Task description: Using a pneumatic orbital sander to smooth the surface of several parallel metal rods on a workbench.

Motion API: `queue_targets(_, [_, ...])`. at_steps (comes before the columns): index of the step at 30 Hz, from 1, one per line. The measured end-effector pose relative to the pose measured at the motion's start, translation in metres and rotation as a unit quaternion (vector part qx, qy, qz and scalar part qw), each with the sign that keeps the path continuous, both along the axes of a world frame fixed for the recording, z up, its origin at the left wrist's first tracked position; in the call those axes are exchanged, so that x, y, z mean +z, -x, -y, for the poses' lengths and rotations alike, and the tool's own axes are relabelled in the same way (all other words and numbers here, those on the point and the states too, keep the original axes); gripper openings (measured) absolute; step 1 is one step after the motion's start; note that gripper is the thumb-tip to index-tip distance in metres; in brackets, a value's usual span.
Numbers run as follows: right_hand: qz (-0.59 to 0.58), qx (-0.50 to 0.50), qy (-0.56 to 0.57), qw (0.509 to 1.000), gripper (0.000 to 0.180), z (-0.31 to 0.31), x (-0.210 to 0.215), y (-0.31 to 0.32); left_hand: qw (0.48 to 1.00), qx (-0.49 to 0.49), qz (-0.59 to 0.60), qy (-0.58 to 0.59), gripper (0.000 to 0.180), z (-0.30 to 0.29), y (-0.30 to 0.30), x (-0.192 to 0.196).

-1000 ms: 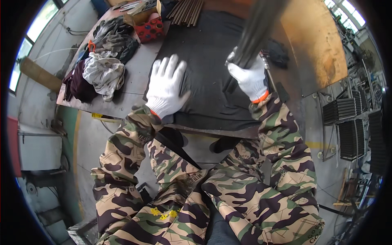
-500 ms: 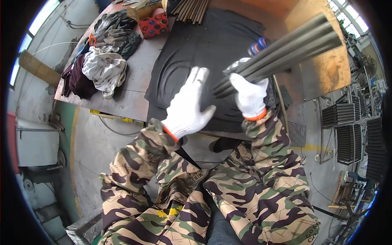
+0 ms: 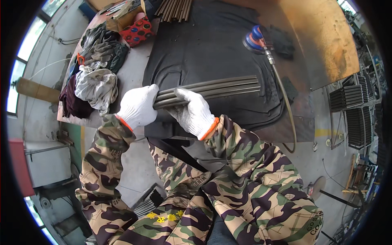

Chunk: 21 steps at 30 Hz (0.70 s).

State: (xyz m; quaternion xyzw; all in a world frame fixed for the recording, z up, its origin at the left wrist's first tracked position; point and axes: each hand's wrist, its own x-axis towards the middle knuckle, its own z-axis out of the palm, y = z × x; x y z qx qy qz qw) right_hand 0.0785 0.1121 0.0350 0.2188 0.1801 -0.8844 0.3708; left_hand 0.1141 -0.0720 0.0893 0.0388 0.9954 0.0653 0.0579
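Observation:
A bundle of dark metal bars (image 3: 220, 87) lies almost level over the black mat (image 3: 212, 49) on the workbench. My left hand (image 3: 136, 106), in a white glove, is closed over the bundle's near end. My right hand (image 3: 194, 112), also gloved in white, grips the same bars a little to the right, thumb on top. The far ends of the bars reach toward the right side of the mat. Both sleeves are camouflage cloth.
A blue and orange air sander (image 3: 255, 38) with its hose (image 3: 286, 106) rests at the mat's right. More metal bars (image 3: 175, 8) lie at the back. A heap of rags (image 3: 96, 77) and a red patterned box (image 3: 139, 30) sit at the left.
The bundle swung down from pointing up and right to lying almost flat across the mat. My left hand, open before, has closed on its near end.

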Motion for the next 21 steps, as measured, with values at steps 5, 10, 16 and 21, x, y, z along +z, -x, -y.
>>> queue_targets(5, [-0.155,0.188,0.007,0.970,0.032,-0.029,-0.016,-0.001,0.997,-0.066,0.026,0.028,0.031,0.007,0.049,-0.018])
queue_targets(10, [-0.716,0.099,-0.310,0.618,0.038,-0.083,0.041,-0.006,0.995,-0.064,0.060,0.044,0.031,0.016,0.049,-0.036])
queue_targets(16, [-0.651,0.163,-0.740,0.047,0.069,-0.156,-0.022,0.089,0.989,-0.051,0.038,0.136,0.051,-0.015,0.047,-0.029])
queue_targets(21, [-0.686,0.167,-0.698,0.118,0.081,-0.163,-0.031,0.092,0.987,-0.091,-0.133,-0.028,0.086,0.007,0.018,-0.076])
